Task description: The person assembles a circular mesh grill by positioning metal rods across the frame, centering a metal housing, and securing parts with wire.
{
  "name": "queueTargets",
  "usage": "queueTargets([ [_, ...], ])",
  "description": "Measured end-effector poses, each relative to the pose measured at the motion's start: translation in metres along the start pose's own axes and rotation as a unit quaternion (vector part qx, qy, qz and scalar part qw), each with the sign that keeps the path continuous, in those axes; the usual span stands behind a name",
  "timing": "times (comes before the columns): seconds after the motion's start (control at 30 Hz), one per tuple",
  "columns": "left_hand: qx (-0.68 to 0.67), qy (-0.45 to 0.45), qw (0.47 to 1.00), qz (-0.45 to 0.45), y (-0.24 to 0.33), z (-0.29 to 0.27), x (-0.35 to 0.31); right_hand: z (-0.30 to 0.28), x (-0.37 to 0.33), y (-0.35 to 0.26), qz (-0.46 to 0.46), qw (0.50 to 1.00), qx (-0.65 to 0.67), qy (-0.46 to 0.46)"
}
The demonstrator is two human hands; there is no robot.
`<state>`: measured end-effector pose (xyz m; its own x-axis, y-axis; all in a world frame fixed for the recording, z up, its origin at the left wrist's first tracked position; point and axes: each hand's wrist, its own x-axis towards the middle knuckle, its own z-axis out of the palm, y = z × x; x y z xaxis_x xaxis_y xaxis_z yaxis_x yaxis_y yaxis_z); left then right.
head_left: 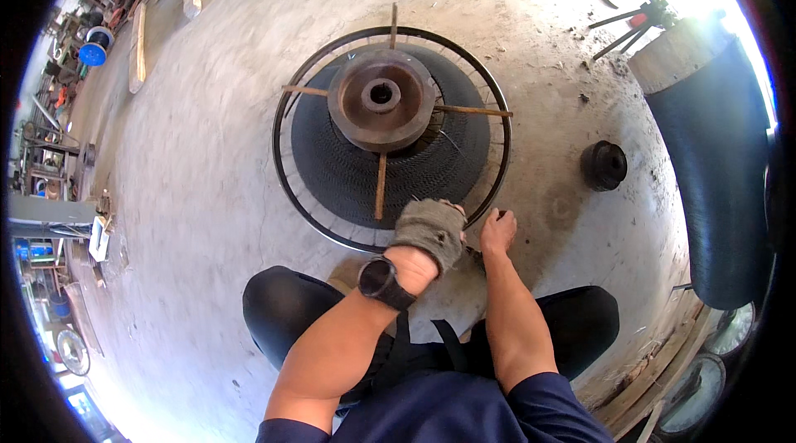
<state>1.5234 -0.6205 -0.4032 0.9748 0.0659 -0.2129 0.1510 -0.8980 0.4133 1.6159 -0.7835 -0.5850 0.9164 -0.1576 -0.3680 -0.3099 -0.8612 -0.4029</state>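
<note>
My left hand (429, 234), in a grey fingerless glove, lies over the near edge of a thin black hoop (277, 163). Its fingers are curled, and what they grip is hidden. Just outside the hoop's near right side, my bare right hand (497, 233) is closed; a small dark bit shows at its fingers, too little to name. Inside the hoop sits a black, ridged, cone-like body (319, 174), with thin wires running out toward the hoop. A rusty round metal hub (352, 116) with a central hole rests on top. Several rusty flat bars (381, 186) stick out from under it.
On the concrete floor to the right stands a black cylindrical part (604, 165). Beyond it are a large dark curved sheet (717, 145) and a metal stand (638, 16). Wooden beams (138, 49), a blue spool (94, 51) and cluttered shelves line the left.
</note>
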Motion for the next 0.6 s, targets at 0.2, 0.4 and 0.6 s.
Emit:
queueTargets([
  [0.2, 0.028, -0.163, 0.986, -0.020, 0.006, 0.028, 0.018, -0.024, -0.004, -0.049, -0.289, 0.953, 0.031, 0.079],
  [0.4, 0.061, -0.144, 0.984, -0.089, -0.015, 0.062, 0.034, -0.059, -0.028, -0.147, -0.493, 0.869, 0.040, 0.005],
  [0.6, 0.019, -0.101, 0.986, -0.134, -0.027, 0.057, 0.042, -0.054, -0.021, -0.190, -0.531, 0.821, -0.105, -0.182],
])
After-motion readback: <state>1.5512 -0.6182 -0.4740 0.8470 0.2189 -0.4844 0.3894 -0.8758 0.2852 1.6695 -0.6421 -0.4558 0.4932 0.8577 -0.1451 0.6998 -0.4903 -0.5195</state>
